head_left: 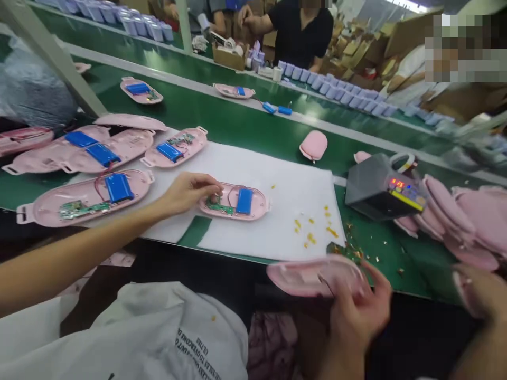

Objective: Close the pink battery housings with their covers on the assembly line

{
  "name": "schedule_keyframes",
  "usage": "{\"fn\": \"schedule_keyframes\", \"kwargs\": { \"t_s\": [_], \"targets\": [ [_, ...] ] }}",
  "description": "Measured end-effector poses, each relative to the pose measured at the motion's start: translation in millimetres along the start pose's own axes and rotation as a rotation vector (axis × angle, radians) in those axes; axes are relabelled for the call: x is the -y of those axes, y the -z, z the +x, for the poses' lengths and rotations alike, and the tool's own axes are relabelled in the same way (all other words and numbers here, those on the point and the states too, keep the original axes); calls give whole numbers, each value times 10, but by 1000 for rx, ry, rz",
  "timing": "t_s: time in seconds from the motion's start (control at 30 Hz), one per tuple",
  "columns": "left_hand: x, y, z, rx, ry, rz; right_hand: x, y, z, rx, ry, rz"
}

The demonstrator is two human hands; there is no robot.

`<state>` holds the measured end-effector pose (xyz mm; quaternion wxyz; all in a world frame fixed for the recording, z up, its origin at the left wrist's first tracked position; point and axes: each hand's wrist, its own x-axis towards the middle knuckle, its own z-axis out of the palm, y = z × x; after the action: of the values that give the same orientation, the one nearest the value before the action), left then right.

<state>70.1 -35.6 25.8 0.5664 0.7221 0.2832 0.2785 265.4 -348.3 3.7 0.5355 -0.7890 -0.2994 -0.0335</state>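
On the white foam sheet (277, 237) lies a pink plastic casing half (257, 210) with a blue battery pack (244, 201), thin wires and a green circuit board (222, 209). My left hand (194, 191) is closed at its left end, thumb and fingertips over the rim near the board; the exact contact is hidden. My right hand (358, 301), lower right, grips an oval pink casing piece (304, 277), slightly blurred, held over the table's front edge. To the left, more pink halves (89, 198) lie with batteries and boards in them.
A grey box with a red display (390, 190) stands right, beside piled pink casings (475, 221). Yellow scraps (311, 237) dot the foam. Another person's hand (485, 295) holds something pink at the right edge. A slanted post (59, 58) rises left. Lilac cups (336, 87) line the far side.
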Motion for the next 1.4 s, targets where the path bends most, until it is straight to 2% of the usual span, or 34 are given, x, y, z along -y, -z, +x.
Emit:
{"fn": "schedule_keyframes", "kwargs": {
  "t_s": [0.03, 0.07, 0.17, 0.2, 0.27, 0.3, 0.37, 0.43, 0.53, 0.6, 0.73, 0.8, 0.83, 0.93, 1.0, 1.03, 1.1, 1.17, 1.2, 1.27, 1.33, 1.4],
  "targets": [
    [12, 2, -16, 11, 14, -47, 153, -175, 219, 79, 36, 55],
    [16, 5, -34, -2, 26, -98, 326, -411, 465, 231, 65, 110],
    [16, 32, -65, -73, 39, -273, 917, -1291, 1099, 854, 115, 78],
    [21, 48, -68, -85, 34, -318, 1090, -1562, 1211, 991, 128, 19],
    [35, 89, -84, -100, 9, -352, 1311, -1950, 1276, 1113, 127, -71],
    [44, 111, -99, -101, -3, -345, 1348, -2046, 1252, 1117, 100, -99],
    [62, 156, -136, -102, -27, -307, 1307, -2044, 1159, 1065, 8, -116],
    [79, 192, -164, -95, -46, -269, 1194, -1859, 1064, 987, -58, -124],
    [100, 205, -167, -70, -68, -217, 1032, -1530, 923, 835, -71, -211],
    [105, 193, -155, -52, -61, -191, 951, -1406, 803, 767, -95, -274],
    [79, 187, -121, -67, 98, -275, 862, -1319, 642, 815, -153, -165],
    [53, 202, -102, -77, 200, -356, 885, -1235, 695, 804, -64, -138],
    [37, 210, -95, -75, 235, -379, 921, -1175, 754, 776, 39, -150],
    [-20, 227, -93, -49, 267, -367, 1130, -995, 955, 638, 532, -294],
    [-60, 237, -101, -43, 187, -305, 1307, -964, 1025, 545, 875, -452],
    [-79, 243, -104, -44, 97, -256, 1386, -991, 1031, 510, 1000, -535],
    [-120, 251, -104, -56, -150, -115, 1507, -1108, 990, 468, 1151, -657],
    [-167, 242, -99, -97, -401, 53, 1583, -1253, 896, 465, 1214, -698],
    [-190, 229, -94, -130, -498, 124, 1609, -1315, 838, 466, 1234, -691],
    [-216, 192, -74, -212, -607, 197, 1643, -1401, 732, 412, 1213, -624],
    [-203, 156, -42, -283, -635, 187, 1649, -1440, 662, 324, 1085, -523],
    [-156, 136, -12, -311, -654, 198, 1633, -1454, 633, 255, 872, -464]
  ]
}}
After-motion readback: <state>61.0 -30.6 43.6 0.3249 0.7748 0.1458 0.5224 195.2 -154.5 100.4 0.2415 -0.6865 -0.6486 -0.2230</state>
